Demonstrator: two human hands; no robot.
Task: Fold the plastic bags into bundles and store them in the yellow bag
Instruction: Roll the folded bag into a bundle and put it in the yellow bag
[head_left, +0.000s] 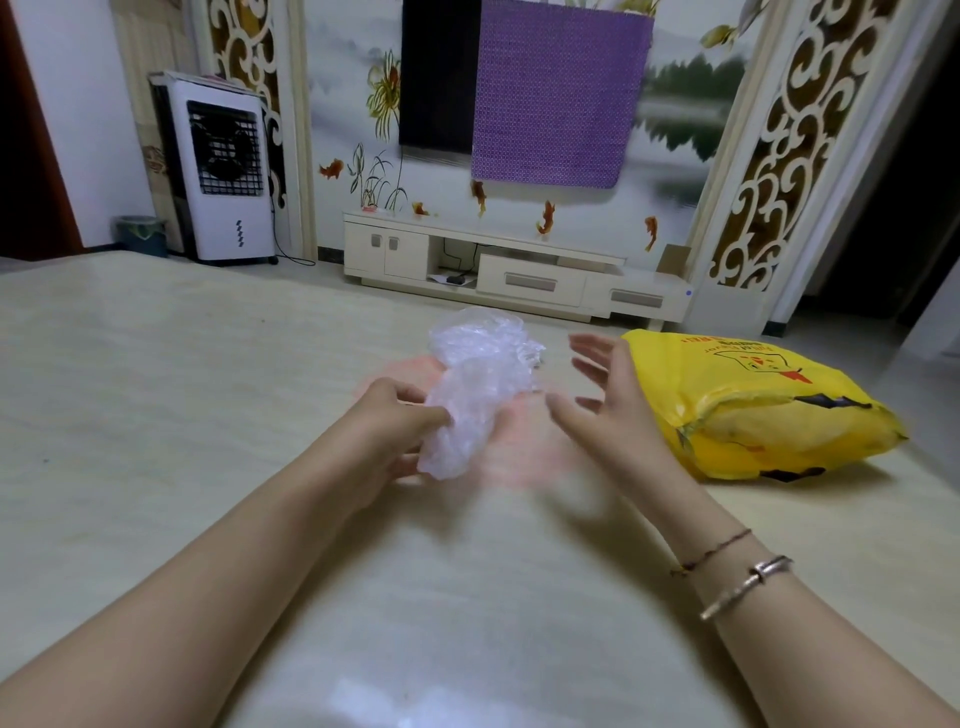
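Note:
A crumpled clear plastic bag (478, 384) stands bunched up above the pale glossy table (156, 389), near its middle. My left hand (387, 431) grips the bag's lower part, fingers curled round it. Just to the right of the bag, not touching it, my right hand (602, 405) hovers with its fingers spread. The yellow bag (769, 410), printed with red and black marks, lies bulging on the table to the right of that hand.
Beyond the table's far edge stand a low white TV cabinet (514, 270) and a white air cooler (218, 166) at the left. A purple cloth (556, 93) hangs over a dark screen on the wall.

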